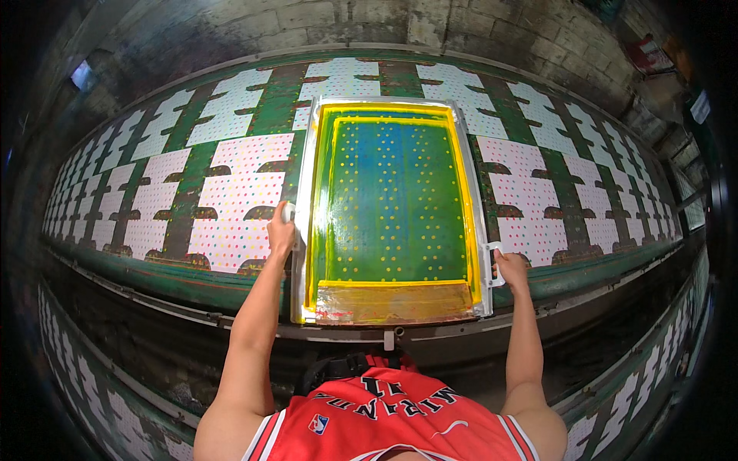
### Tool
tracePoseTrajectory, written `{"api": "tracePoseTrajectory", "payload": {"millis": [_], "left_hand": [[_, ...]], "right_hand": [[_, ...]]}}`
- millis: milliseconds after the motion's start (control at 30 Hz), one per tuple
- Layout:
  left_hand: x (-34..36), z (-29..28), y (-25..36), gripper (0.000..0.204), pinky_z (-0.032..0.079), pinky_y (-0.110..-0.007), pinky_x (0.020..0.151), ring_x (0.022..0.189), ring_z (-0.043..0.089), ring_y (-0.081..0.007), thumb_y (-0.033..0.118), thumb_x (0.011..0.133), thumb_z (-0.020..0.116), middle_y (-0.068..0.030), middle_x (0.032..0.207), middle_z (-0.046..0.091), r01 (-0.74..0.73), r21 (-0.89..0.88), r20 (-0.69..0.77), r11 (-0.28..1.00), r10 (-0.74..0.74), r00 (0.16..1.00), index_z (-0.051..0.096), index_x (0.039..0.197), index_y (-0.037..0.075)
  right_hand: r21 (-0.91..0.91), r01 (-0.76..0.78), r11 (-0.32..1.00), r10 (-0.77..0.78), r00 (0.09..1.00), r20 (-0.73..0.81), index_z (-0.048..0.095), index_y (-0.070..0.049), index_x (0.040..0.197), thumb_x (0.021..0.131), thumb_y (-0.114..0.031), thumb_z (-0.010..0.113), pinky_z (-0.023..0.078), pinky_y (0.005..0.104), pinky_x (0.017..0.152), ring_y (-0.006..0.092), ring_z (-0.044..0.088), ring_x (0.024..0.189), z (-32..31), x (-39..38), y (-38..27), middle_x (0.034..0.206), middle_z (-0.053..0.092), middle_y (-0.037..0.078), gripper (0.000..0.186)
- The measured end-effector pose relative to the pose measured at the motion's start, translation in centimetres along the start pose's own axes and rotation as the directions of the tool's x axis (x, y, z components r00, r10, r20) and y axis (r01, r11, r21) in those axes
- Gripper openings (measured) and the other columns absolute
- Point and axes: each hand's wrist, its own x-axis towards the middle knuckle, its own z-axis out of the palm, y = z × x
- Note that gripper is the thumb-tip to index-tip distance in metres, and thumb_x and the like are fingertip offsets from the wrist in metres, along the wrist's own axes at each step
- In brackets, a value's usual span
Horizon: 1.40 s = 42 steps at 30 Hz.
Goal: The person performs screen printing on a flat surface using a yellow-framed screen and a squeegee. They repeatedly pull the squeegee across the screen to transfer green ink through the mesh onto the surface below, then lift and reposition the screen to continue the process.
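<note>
A large screen-printing frame (384, 200) lies in front of me on the long green table, with a green and blue mesh, rows of small yellow dots and yellow ink along its inner edges. My left hand (282, 230) is closed around a white handle (287, 213) on the frame's left side. On the right side, lower down, my right hand (510, 270) grips another white handle (493, 265). Brown tape (396, 303) covers the near end of the mesh. What lies under the frame is hidden.
White cut fabric pieces with coloured dots (242, 200) lie in rows on the green table (273, 107), left and right of the frame. A metal rail (346, 333) runs along the near edge. A block wall (369, 31) stands behind. More dotted pieces lie on surfaces at the lower corners.
</note>
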Motion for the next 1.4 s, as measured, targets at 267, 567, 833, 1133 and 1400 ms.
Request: {"api": "tracePoseTrajectory", "payload": {"millis": [267, 567, 833, 1133, 1400], "left_hand": [[0.3, 0.5, -0.5, 0.06, 0.054, -0.047, 0.083, 0.093, 0.072, -0.0416, 0.004, 0.083, 0.057, -0.0283, 0.102, 0.073, -0.024, 0.015, 0.048, 1.0, 0.024, 0.999, 0.056, 0.141, 0.016], [0.8, 0.6, -1.1, 0.063, 0.053, -0.053, 0.085, 0.096, 0.069, -0.0492, 0.003, 0.083, 0.053, -0.0336, 0.099, 0.07, -0.055, 0.054, 0.079, 0.997, 0.051, 0.996, 0.047, 0.144, 0.018], [0.9, 0.7, -1.2, 0.064, 0.052, -0.054, 0.085, 0.096, 0.068, -0.05, 0.001, 0.082, 0.05, -0.0338, 0.1, 0.07, -0.043, 0.074, 0.105, 0.996, 0.035, 0.994, 0.047, 0.145, 0.015], [1.0, 0.6, -1.2, 0.061, 0.052, -0.056, 0.08, 0.091, 0.069, -0.0504, 0.001, 0.083, 0.05, -0.0341, 0.096, 0.07, -0.087, 0.044, 0.094, 0.995, 0.082, 0.992, 0.046, 0.143, 0.016], [0.6, 0.3, -0.5, 0.061, 0.052, -0.056, 0.08, 0.091, 0.069, -0.0502, 0.002, 0.084, 0.051, -0.0327, 0.095, 0.07, -0.043, 0.058, 0.125, 0.997, 0.035, 0.992, 0.045, 0.143, 0.018]], "right_hand": [[-0.273, 0.426, 0.862, -0.502, 0.788, -0.356, 0.068, 0.003, 0.105, 0.091, -0.04, 0.073, 0.052, 0.0505, 0.087, 0.0425, 0.066, 0.102, 2.5, -5.0, -4.0, 0.11, 0.068, 0.026, 0.046], [-0.165, 0.956, 0.241, -0.72, 0.29, 0.631, 0.06, -0.003, 0.124, 0.064, -0.019, 0.088, 0.048, 0.0458, 0.103, 0.0376, 0.054, 0.125, 7.4, -16.1, -9.2, 0.129, 0.058, 0.018, 0.069], [-0.311, 0.891, 0.33, -0.762, 0.446, 0.47, 0.06, -0.003, 0.118, 0.068, -0.006, 0.072, 0.053, 0.047, 0.092, 0.037, 0.066, 0.103, 8.8, -16.3, -10.6, 0.113, 0.066, 0.017, 0.051], [-0.41, 0.832, 0.374, -0.778, 0.522, 0.35, 0.071, -0.008, 0.101, 0.067, -0.011, 0.064, 0.057, 0.0465, 0.067, 0.0333, 0.072, 0.081, 14.1, -15.6, -14.7, 0.09, 0.073, 0.013, 0.035], [-0.483, 0.772, 0.412, -0.683, 0.613, 0.397, 0.066, -0.007, 0.081, 0.064, -0.014, 0.066, 0.057, 0.0444, 0.063, 0.0331, 0.072, 0.074, 13.8, -18.6, -14.7, 0.082, 0.072, 0.015, 0.018]]}}
